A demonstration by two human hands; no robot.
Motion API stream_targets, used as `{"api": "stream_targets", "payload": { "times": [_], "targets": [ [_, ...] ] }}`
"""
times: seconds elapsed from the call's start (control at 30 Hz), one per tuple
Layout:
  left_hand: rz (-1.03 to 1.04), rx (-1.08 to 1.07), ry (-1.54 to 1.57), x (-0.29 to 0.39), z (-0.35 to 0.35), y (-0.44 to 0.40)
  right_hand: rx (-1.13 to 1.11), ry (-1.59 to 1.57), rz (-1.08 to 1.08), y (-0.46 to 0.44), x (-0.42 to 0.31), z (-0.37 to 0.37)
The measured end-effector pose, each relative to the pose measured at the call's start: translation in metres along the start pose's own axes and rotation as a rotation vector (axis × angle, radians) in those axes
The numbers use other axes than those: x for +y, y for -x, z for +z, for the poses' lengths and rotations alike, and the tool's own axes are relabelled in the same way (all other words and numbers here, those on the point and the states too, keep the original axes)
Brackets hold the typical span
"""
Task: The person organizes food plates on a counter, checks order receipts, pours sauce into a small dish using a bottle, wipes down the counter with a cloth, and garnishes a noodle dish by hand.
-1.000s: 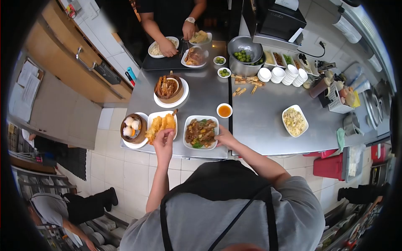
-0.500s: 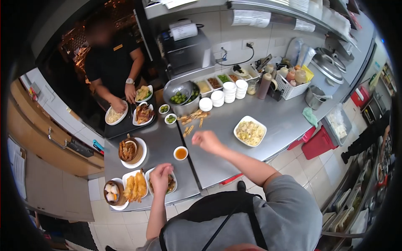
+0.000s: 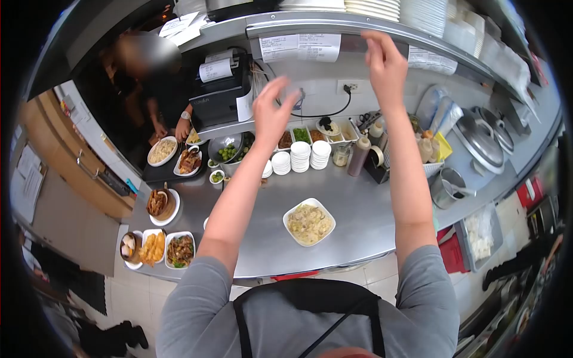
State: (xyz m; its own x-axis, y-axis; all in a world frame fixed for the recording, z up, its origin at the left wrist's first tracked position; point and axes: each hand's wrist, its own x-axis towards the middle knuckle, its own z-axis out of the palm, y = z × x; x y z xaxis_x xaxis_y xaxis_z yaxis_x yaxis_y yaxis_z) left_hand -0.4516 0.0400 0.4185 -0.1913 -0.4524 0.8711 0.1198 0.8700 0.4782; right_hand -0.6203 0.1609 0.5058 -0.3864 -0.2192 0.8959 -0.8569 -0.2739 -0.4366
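You have reached up from the grey stainless-steel counter [image 3: 364, 221] toward the long metal shelf [image 3: 346, 24]: left hand [image 3: 274, 110] empty, fingers apart; right hand [image 3: 385, 68] loosely curled, hold unclear, now near printed white paper slips [image 3: 298, 48] under its edge.

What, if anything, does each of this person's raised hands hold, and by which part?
Nothing appears to be held: the left hand is raised and open, and the right hand is near the printed slips, with no object visible in it.

From here I can't read the upper-centre slips [image 3: 319, 48]; fingers [image 3: 289, 100] of the left hand [image 3: 271, 116] blur; the top edge crops stacked plates [image 3: 373, 8].
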Motion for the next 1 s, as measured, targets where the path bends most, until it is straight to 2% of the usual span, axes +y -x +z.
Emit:
{"api": "stream_targets", "payload": {
  "times": [0.07, 0.1, 0.13, 0.17, 0.23, 0.37, 0.43, 0.5, 0.57, 0.7, 0.77, 1.0],
  "targets": [
    [0.000, 0.067, -0.014, -0.006, 0.020, -0.022, 0.154, 0.208, -0.661, -0.035, 0.007, 0.007],
    [-0.109, 0.056, 0.088, -0.006, 0.026, -0.030, 0.149, 0.188, -0.661, -0.039, 0.003, 0.004],
    [-0.215, 0.043, 0.193, -0.006, 0.030, -0.036, -0.016, 0.275, -0.549, -0.041, -0.001, 0.002],
    [-0.214, 0.047, 0.182, -0.005, 0.034, -0.040, -0.178, 0.363, -0.436, -0.043, -0.004, 0.002],
    [-0.319, 0.094, 0.415, -0.005, 0.040, -0.043, -0.170, 0.471, -0.447, -0.040, -0.006, 0.007],
    [-0.423, 0.065, 0.540, -0.001, 0.039, -0.036, -0.127, 0.480, -0.384, -0.034, -0.010, 0.009],
    [-0.490, 0.159, 0.553, 0.004, 0.034, -0.030, -0.090, 0.470, -0.389, -0.032, -0.009, 0.012],
    [-0.471, 0.160, 0.525, -0.002, 0.035, -0.032, -0.083, 0.460, -0.374, -0.031, -0.009, 0.013],
    [-0.289, 0.175, 0.511, -0.002, 0.040, -0.036, -0.069, 0.439, -0.378, -0.031, -0.008, 0.013],
    [-0.377, 0.077, 0.554, 0.019, 0.041, -0.037, -0.060, 0.421, -0.384, -0.032, -0.008, 0.013],
    [-0.450, 0.098, 0.798, 0.031, 0.040, -0.038, -0.069, 0.412, -0.373, -0.031, -0.008, 0.013],
    [-0.443, 0.104, 0.749, 0.032, 0.049, -0.048, -0.055, 0.398, -0.379, -0.030, -0.007, 0.013]
  ]
}}
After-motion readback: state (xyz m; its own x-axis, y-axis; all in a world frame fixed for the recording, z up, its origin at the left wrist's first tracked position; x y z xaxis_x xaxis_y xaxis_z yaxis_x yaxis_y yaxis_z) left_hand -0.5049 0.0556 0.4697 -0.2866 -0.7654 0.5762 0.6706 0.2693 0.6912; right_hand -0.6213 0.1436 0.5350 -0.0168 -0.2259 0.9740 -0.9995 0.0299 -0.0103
